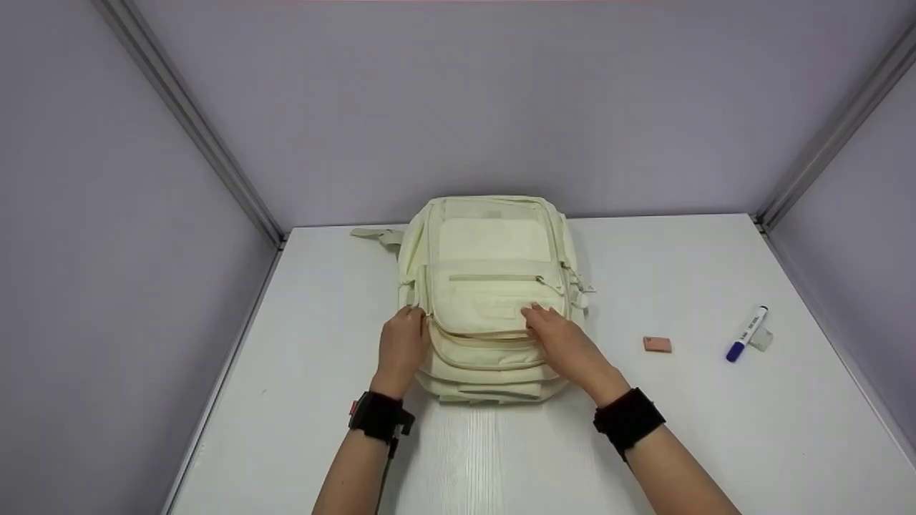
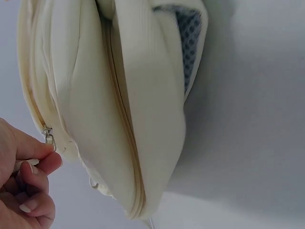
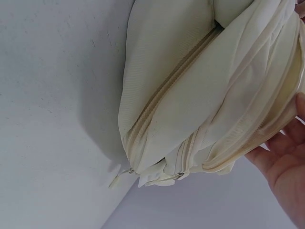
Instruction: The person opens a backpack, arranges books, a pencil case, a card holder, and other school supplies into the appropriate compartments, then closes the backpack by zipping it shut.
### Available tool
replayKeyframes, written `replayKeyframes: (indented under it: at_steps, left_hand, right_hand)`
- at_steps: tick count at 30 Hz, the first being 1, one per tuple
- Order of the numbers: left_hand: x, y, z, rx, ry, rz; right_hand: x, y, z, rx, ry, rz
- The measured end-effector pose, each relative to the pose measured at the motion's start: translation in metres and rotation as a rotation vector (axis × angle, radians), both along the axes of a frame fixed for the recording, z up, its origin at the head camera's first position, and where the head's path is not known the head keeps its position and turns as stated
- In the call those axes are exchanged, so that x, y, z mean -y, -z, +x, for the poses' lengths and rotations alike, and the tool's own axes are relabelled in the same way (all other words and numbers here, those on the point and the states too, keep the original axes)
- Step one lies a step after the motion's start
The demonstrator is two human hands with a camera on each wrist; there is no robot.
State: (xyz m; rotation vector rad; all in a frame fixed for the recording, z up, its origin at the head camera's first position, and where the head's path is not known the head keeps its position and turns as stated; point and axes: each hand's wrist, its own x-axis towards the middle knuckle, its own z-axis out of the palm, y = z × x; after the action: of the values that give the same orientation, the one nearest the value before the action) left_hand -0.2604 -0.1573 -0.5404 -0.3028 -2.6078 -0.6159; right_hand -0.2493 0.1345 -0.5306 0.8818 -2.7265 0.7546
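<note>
A cream backpack (image 1: 494, 239) lies front side up on the white table, its front pocket unzipped along the lower edge. At the pocket's left side, my left hand (image 1: 404, 347) pinches a small metal zipper pull (image 2: 50, 140) between thumb and forefinger. My right hand (image 1: 570, 350) grips the loose lower edge of the front pocket flap (image 1: 472, 304) at its right side. In the right wrist view the open pocket zipper (image 3: 228, 161) runs up to the fingers, and the pocket gapes there. Another zipper (image 3: 167, 86) along the bag's side is closed.
Right of the bag, a small pink block (image 1: 657, 345) lies on the table (image 1: 701, 429). Farther right, a white marker with a purple cap (image 1: 746, 333) lies against a small pale object (image 1: 762, 340). A strap (image 1: 376, 234) sticks out at upper left. Grey panels surround the table.
</note>
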Motion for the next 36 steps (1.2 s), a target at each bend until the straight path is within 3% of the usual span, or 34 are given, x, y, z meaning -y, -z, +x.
replayKeyframes:
  at_steps: [11, 15, 19, 29, 36]
  left_hand:
    - [-0.002, -0.004, -0.029, 0.038, -0.063, -0.070]
    - [-0.005, -0.008, -0.040, 0.085, -0.087, -0.093]
    - [-0.007, -0.014, -0.051, 0.147, -0.109, -0.073]
    - [-0.015, -0.022, -0.074, 0.212, -0.159, -0.082]
    - [-0.017, -0.023, -0.080, 0.262, -0.209, -0.032]
  right_hand:
    - [-0.001, 0.001, -0.001, 0.013, -0.009, 0.003]
    - [-0.001, 0.001, -0.002, 0.006, -0.022, 0.001]
    - [-0.002, 0.001, -0.002, -0.021, -0.038, -0.014]
    - [-0.003, -0.001, -0.003, -0.064, -0.060, -0.044]
    - [-0.003, 0.003, -0.003, -0.082, -0.079, -0.069]
